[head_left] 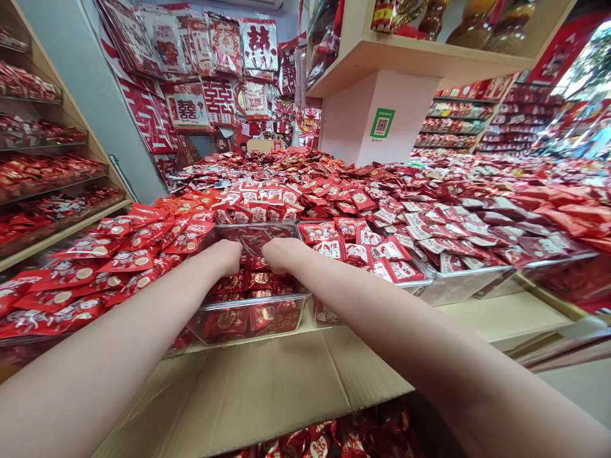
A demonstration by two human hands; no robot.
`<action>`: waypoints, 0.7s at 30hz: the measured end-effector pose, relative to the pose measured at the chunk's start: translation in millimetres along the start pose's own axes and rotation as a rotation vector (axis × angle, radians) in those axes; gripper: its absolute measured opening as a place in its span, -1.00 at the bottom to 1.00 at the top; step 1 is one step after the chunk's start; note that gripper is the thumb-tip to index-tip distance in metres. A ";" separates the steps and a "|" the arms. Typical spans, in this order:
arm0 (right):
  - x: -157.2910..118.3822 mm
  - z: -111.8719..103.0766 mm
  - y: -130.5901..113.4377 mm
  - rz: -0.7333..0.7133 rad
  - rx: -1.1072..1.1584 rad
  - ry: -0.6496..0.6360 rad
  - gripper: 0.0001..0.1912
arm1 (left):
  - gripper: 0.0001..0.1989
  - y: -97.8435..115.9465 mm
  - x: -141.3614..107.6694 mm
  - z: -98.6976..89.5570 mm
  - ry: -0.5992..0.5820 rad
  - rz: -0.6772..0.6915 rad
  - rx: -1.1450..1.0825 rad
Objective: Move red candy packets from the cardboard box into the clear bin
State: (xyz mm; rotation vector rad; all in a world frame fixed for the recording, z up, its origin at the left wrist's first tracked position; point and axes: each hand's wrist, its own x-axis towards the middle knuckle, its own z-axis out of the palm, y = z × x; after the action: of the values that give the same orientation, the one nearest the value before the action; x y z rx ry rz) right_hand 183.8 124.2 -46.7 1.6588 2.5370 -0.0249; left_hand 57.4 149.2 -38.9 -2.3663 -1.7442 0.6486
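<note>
Now, below the left hand (pixel 230 257) and right hand (pixel 281 254), grips hidden, red-wrapped candies (pixel 261 280) are seemingly kept from spilling by the clear bin (pixel 258 302).

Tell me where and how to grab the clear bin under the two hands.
Take the clear bin by its front rim, probably best from the near side, one hand toward each corner: that straight edge faces the person and lies exposed above the cardboard flap, while red packets crowd its left side and another bin stands close on its right.
</note>
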 end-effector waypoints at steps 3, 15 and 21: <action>2.6 1.2 0.7 -0.042 -0.017 0.002 -0.62 | -0.57 -1.1 -1.9 5.5 0.010 0.015 -0.027; 3.4 5.6 -3.8 -0.129 -0.119 -0.008 -0.37 | -0.71 5.9 -8.9 0.5 0.017 0.059 -0.038; 7.7 5.6 -4.9 -0.124 -0.051 0.006 -0.56 | -0.74 2.2 -8.7 10.7 0.070 0.031 -0.137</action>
State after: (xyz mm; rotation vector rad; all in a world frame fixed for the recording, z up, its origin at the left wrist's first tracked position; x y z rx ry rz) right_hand 176.8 128.8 -53.2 1.4833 2.6181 0.0340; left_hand 52.8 138.8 -46.9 -2.4779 -1.7792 0.4581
